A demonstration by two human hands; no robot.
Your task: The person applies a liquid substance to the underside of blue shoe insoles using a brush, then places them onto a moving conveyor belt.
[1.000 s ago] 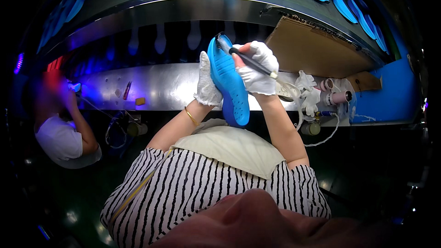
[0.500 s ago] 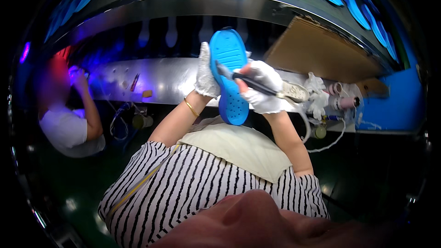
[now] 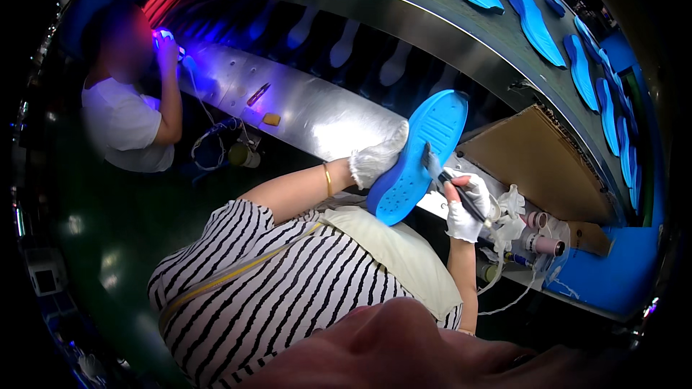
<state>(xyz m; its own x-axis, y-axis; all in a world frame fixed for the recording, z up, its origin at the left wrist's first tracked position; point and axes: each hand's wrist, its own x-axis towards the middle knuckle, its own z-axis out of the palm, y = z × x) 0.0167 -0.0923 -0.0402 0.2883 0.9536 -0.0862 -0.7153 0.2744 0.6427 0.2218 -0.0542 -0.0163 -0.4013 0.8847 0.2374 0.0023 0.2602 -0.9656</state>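
Note:
A bright blue shoe sole [image 3: 441, 124] is held up at a slant in front of my apron, its ribbed and dotted face toward me. My left hand [image 3: 378, 158], in a white glove, grips it along its left edge; some of the fingers are hidden behind the sole. My right hand [image 3: 467, 205], in a white glove with bare fingertips, is closed around the black handle of a brush [image 3: 468, 203]. The brush's pale bristles touch the sole's surface near the middle, on its right side.
A metal bench [image 3: 303, 115] carries a red-handled tool [image 3: 258, 94] and a yellow block [image 3: 271, 119]. A cardboard sheet [image 3: 537, 155] leans at right, near white gloves [image 3: 510, 205] and a pink cup [image 3: 549, 246]. Blue soles [image 3: 533, 25] line the belt beyond. A co-worker [image 3: 130, 108] works at left.
The whole view has rotated, so the bench and belt now slope down to the right. The sole leans further right, and the brush has shifted to its right side.

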